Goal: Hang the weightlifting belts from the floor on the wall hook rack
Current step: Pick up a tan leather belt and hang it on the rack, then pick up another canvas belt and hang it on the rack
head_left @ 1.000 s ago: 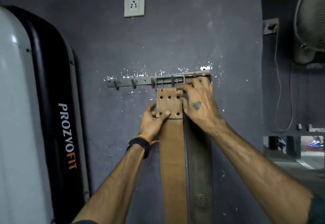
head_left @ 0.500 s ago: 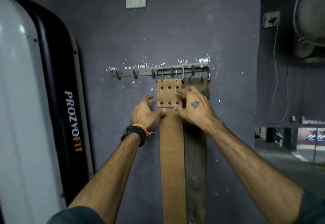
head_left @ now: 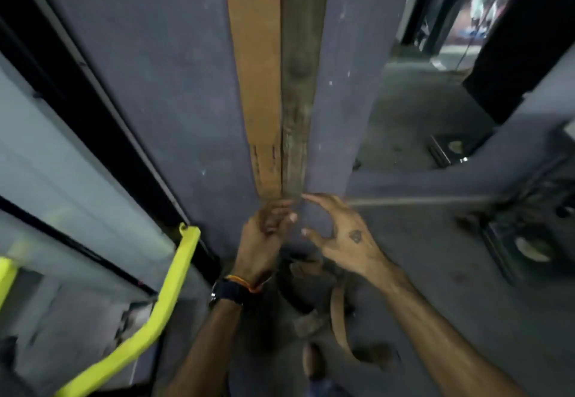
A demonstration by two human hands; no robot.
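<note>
A tan belt [head_left: 253, 63] and a dark grey belt [head_left: 300, 63] hang side by side down the grey wall [head_left: 174, 69]. The hook rack is out of view above. My left hand [head_left: 264, 241] curls its fingers round the tan belt's lower end. My right hand [head_left: 342, 238] is beside it with fingers spread, its index fingertip at the dark belt's bottom edge. Below my hands, a brown belt [head_left: 339, 318] and a dark heap of belts [head_left: 298, 272] lie on the floor.
A white and black machine panel [head_left: 62, 147] with a yellow tube frame [head_left: 168, 297] stands close on the left. Dark equipment [head_left: 525, 234] sits on the floor at the right. A doorway [head_left: 435, 54] opens at the upper right.
The view has tipped down from the hook rack to the belts' lower ends and the floor. Both hands have dropped from the tan belt's punched top to the belts' bottom ends.
</note>
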